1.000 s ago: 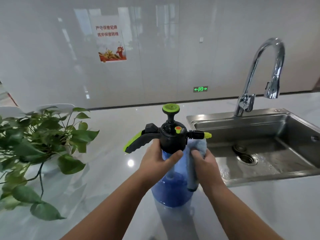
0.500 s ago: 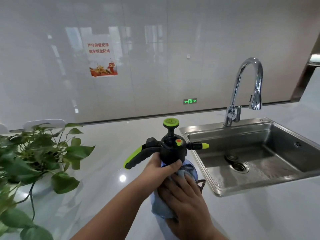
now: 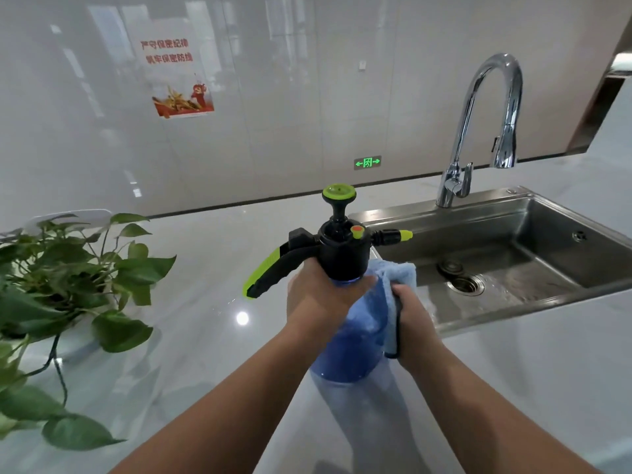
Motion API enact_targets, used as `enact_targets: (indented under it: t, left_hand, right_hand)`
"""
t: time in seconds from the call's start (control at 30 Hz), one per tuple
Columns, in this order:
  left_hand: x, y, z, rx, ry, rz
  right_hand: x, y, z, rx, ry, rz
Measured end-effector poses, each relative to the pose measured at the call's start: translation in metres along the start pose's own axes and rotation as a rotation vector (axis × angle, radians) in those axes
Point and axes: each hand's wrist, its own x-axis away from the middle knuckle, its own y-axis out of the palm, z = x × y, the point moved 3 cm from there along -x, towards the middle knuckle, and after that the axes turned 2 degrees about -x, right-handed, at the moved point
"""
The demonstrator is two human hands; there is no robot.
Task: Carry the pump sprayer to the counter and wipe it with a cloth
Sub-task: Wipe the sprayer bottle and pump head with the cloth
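My left hand [image 3: 318,295] grips the upright pump sprayer [image 3: 345,323] neck; right-hand fingers [image 3: 402,291] clamp the cloth [image 3: 393,285] against its right flank.

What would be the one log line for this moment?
phase: wiping | left hand: grips pump sprayer neck | right hand: presses cloth on bottle | sprayer: upright, counter

This looks like an office pantry or shared kitchenette. A glossy white counter [image 3: 205,336] holds a steel sink [image 3: 533,241] with a tall chrome tap [image 3: 485,128] on the right. On the far panelled wall [image 3: 307,97] hang a printed notice [image 3: 178,80] and a green exit sign [image 3: 367,162]. A plant [image 3: 68,285] sits on the left.
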Motion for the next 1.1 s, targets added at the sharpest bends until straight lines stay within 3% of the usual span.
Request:
enact_targets:
  t: [0.13, 0.3, 0.4, 0.5, 0.6, 0.73, 0.87, 0.9, 1.03, 1.1]
  left_hand:
    - [-0.01, 0.002, 0.006, -0.028, 0.02, 0.018]
    - [-0.023, -0.019, 0.028, 0.001, 0.122, 0.021]
    - [-0.036, -0.034, 0.054, 0.097, 0.183, 0.052]
    - [-0.045, -0.043, 0.075, 0.126, 0.23, 0.096]
    - [-0.054, -0.046, 0.079, 0.175, 0.205, 0.144]
    - [-0.051, -0.038, 0.061, 0.184, 0.118, 0.111]
    - [-0.043, -0.029, 0.056, 0.212, 0.049, 0.127]
    - [-0.042, -0.029, 0.059, 0.212, 0.054, 0.147]
    - [-0.038, -0.041, 0.075, 0.226, 0.127, 0.213]
    - [-0.038, -0.055, 0.08, 0.227, 0.181, 0.243]
  right_hand:
    - [-0.01, 0.004, 0.007, 0.043, -0.032, -0.014]
    - [-0.016, 0.013, 0.016, -0.272, 0.128, -0.024]
    - [-0.022, 0.024, 0.009, -0.224, 0.097, -0.029]
    - [-0.021, 0.037, 0.004, -0.495, 0.06, -0.151]
    - [-0.017, 0.048, 0.003, -0.586, 0.043, -0.193]
    - [0.0, 0.048, 0.015, -0.685, 0.2, -0.042]
    - [0.019, 0.044, 0.012, -0.77, 0.085, 0.106]
    - [0.026, 0.043, 0.012, -0.743, 0.079, 0.102]
    - [0.059, 0.032, 0.04, -0.155, -0.021, 0.086]
    - [0.078, 0.026, 0.047, 0.104, -0.314, -0.073]
